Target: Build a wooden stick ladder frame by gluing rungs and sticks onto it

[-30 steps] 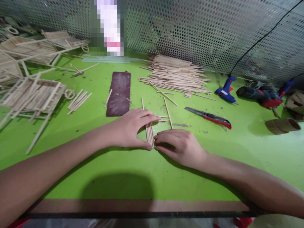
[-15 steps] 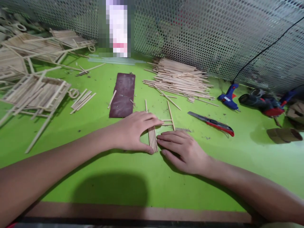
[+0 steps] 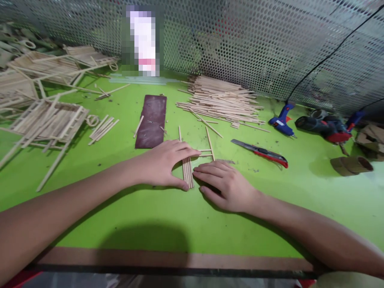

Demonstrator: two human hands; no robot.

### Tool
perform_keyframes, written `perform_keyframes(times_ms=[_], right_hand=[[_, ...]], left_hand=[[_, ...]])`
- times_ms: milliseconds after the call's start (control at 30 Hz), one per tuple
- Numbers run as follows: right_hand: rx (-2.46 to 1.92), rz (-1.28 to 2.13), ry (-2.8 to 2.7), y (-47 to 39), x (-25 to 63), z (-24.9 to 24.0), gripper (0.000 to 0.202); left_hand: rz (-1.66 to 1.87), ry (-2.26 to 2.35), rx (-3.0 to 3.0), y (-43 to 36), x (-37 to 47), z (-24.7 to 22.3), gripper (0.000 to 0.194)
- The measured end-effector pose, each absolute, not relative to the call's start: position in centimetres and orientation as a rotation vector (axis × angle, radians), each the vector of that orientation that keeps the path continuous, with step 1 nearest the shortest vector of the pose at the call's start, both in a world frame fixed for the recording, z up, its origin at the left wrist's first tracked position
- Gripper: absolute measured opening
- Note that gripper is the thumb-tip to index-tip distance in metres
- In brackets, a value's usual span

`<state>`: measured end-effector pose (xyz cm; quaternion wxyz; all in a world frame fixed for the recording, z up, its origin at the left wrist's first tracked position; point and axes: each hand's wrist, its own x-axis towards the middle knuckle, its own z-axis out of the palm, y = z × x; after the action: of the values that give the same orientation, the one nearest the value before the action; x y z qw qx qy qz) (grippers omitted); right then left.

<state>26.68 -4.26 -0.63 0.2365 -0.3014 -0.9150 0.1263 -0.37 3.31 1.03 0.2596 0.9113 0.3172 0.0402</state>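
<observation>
Several thin wooden sticks (image 3: 187,173) lie side by side in a flat row on the green table. My left hand (image 3: 160,163) arches over the row, its thumb at the near end and its fingers across the far part, holding the sticks together. Flat on the table, my right hand (image 3: 230,186) has its fingers stretched out, their tips against or just beside the row's right side. Beyond them a slanting stick (image 3: 209,141) meets two short crosspieces (image 3: 205,151), whose left ends run beneath my left fingers.
A big pile of sticks (image 3: 222,100) lies at the back. A utility knife (image 3: 261,153), a blue glue gun (image 3: 282,120) and a bamboo cup (image 3: 351,165) are to the right. Left of centre is a brown sanding sheet (image 3: 151,120); stick-built models (image 3: 51,120) crowd the far left.
The whole view has shifted slightly, so the table things appear a little farther left. Both hands keep nearly the same pose around the row of sticks.
</observation>
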Motion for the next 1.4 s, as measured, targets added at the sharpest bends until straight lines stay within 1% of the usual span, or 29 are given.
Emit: perform_keyframes(times_ms=[267, 433, 500, 600, 667, 833, 1000, 1200, 1400], right_hand=[[-0.816, 0.296, -2.518, -3.4, 26.7, -1.0, 0.031], [-0.826, 0.247, -2.541, -3.4, 26.5, -1.1, 0.03], [-0.838, 0.235, -2.547, -3.4, 26.4, -1.2, 0.029], [-0.846, 0.251, -2.524, -3.2, 26.5, -1.4, 0.029], [-0.838, 0.272, -2.511, -3.0, 26.6, -1.5, 0.029], [-0.766, 0.296, -2.509, -2.8, 27.2, -1.5, 0.03], [-0.759, 0.317, -2.456, -2.6, 27.4, -1.6, 0.027], [-0.776, 0.366, -2.458, -2.5, 27.5, -1.3, 0.028], [-0.775, 0.378, -2.451, -2.6, 27.5, -1.3, 0.027]], left_hand=[[0.08, 0.823, 2.507, 3.8, -0.1, 1.0, 0.106], [0.042, 0.845, 2.597, 3.0, 0.2, 1.4, 0.117], [0.046, 0.872, 2.625, 2.4, 0.4, 1.5, 0.114], [0.106, 0.899, 2.649, 1.6, 0.7, 1.6, 0.101], [0.146, 0.912, 2.648, 1.2, 0.9, 1.5, 0.096], [0.195, 1.006, 2.615, 0.6, 1.3, 0.3, 0.101], [0.215, 0.993, 2.582, 0.5, 1.2, 0.0, 0.096], [0.195, 0.942, 2.586, 0.9, 0.5, 0.0, 0.089], [0.167, 0.931, 2.584, 1.2, 0.1, -0.2, 0.088]])
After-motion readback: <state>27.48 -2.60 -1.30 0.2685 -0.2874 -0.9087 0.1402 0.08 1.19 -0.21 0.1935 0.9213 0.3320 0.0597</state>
